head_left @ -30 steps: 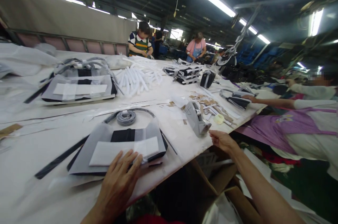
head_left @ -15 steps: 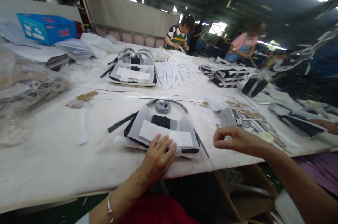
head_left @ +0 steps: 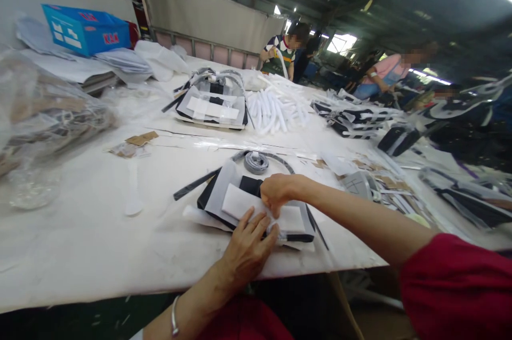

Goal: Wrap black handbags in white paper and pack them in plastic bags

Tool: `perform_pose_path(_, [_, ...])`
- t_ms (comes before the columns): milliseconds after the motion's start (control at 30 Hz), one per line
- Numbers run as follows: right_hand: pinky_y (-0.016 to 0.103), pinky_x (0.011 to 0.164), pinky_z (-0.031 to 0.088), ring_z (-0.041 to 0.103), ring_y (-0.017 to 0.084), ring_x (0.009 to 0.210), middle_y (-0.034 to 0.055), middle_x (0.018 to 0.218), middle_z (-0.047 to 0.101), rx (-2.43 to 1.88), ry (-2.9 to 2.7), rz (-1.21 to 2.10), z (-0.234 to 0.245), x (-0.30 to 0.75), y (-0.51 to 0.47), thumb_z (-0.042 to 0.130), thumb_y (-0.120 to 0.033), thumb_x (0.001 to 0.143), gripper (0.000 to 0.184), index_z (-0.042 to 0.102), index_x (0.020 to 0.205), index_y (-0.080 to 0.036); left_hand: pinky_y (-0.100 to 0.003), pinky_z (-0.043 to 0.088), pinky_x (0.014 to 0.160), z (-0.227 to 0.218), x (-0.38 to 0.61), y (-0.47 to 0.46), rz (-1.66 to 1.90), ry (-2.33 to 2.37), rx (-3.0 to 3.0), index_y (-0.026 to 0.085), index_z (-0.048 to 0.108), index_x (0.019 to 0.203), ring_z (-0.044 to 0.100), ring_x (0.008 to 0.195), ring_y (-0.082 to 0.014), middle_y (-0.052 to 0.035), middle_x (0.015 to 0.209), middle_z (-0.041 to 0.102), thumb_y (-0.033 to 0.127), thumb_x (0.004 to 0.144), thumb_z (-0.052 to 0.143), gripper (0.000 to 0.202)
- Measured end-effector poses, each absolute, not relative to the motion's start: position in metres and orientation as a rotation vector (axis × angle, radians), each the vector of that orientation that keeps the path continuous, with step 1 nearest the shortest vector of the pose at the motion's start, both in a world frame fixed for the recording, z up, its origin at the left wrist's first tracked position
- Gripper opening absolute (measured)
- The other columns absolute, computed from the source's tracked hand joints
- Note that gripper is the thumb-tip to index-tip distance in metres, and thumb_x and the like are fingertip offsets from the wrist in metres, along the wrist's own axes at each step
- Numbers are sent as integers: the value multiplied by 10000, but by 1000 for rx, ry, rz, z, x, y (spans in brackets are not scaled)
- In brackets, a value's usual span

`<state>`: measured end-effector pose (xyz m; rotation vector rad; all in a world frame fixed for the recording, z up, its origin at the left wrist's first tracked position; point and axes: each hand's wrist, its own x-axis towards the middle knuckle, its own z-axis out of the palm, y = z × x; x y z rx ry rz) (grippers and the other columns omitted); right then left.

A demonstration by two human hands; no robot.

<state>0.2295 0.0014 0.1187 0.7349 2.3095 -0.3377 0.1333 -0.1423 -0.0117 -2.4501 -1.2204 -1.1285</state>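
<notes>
A black and grey handbag (head_left: 220,182) lies on the table in front of me, with pale wrapping over its body. Across its front runs a white padding strip (head_left: 236,202), and a coiled grey strap (head_left: 256,163) rests at its top. My left hand (head_left: 250,249) presses flat on the strip and the bag's lower edge, fingers stretched out. Over the middle of the strip is my right hand (head_left: 278,193), its fingers closed and pointing down. What they pinch, if anything, is hidden. Clear film shows by the fingertips.
Another wrapped handbag (head_left: 212,108) lies farther back, beside a pile of white tubes (head_left: 272,110). To the right are a tape dispenser (head_left: 362,185) and paper scraps. A plastic bag (head_left: 52,110) and a blue box (head_left: 86,30) are at left. Two people (head_left: 280,54) work across the table.
My right hand has come in from the right side onto the bag's white strip. My left hand stays on the bag. The view has shifted slightly.
</notes>
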Motion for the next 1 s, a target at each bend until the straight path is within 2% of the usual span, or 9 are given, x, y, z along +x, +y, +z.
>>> perform_pose_path(100, [313,757,388,600,184,683,-13,577,633,517,2530,-127,106,234,7,846,-363,622,207,702,630,-214,-489,402,1106,-14,133,-142,-1131,-1210,-2460,170,619,1175,567,1177,-248,-102,1165,653,149,911,499,291])
perform_pose_path(233, [362,853,382,593,231,891,56,858,694,345,2813,192,103,260,28,796,-433,718,287,684,825,-191,-490,386,1116,-17,133,-142,-1118,-1224,-2477,172,607,1200,542,1216,-254,-104,1173,644,141,912,490,312])
perform_pose_path(367, [391,896,389,591,266,1004,113,1062,683,886,2928,366,117,290,41,844,-273,694,375,674,1011,-168,-502,367,1127,-18,134,-143,-1120,-1220,-2495,166,594,1218,528,1239,-264,-108,1180,636,129,897,496,338])
perform_pose_path(500, [322,834,448,633,197,886,35,930,707,1480,3099,-84,122,304,0,748,-279,807,123,685,887,-212,-498,367,1128,-14,132,-144,-1115,-1211,-2500,173,587,1232,522,1248,-263,-113,1192,630,137,895,493,352])
perform_pose_path(567, [297,816,473,643,172,836,5,864,710,1510,3128,-339,109,306,-33,703,-278,842,60,685,813,-228,-490,374,1124,-12,131,-144,-1107,-1209,-2498,183,587,1230,525,1248,-256,-114,1188,634,138,899,479,351])
perform_pose_path(633, [299,805,497,653,173,823,7,839,719,1480,3139,-396,89,307,-64,644,-241,877,98,691,792,-230,-480,377,1122,-12,131,-143,-1104,-1207,-2489,180,574,1244,536,1238,-246,-117,1186,639,135,900,462,364])
perform_pose_path(833, [393,905,525,682,237,965,81,1035,741,1416,3199,-2,45,309,-110,501,-230,944,204,690,1020,-219,-434,402,1108,-7,133,-145,-1134,-1267,-2512,84,487,1274,580,1176,-224,-154,1156,657,94,847,440,430])
perform_pose_path(900, [438,916,518,678,273,972,112,1068,727,1400,3190,178,40,308,-119,547,-298,925,207,663,1072,-209,-409,445,1065,6,124,-143,-1016,-1278,-2569,78,450,1317,560,1210,-233,-192,1305,584,94,843,456,474])
perform_pose_path(1000, [492,969,476,638,323,1062,155,1155,684,1432,3220,344,30,306,-132,630,-385,868,370,600,1182,-191,-447,431,1070,33,96,-134,-721,-1262,-2658,112,466,1325,468,1318,-273,-197,1490,412,168,845,562,493])
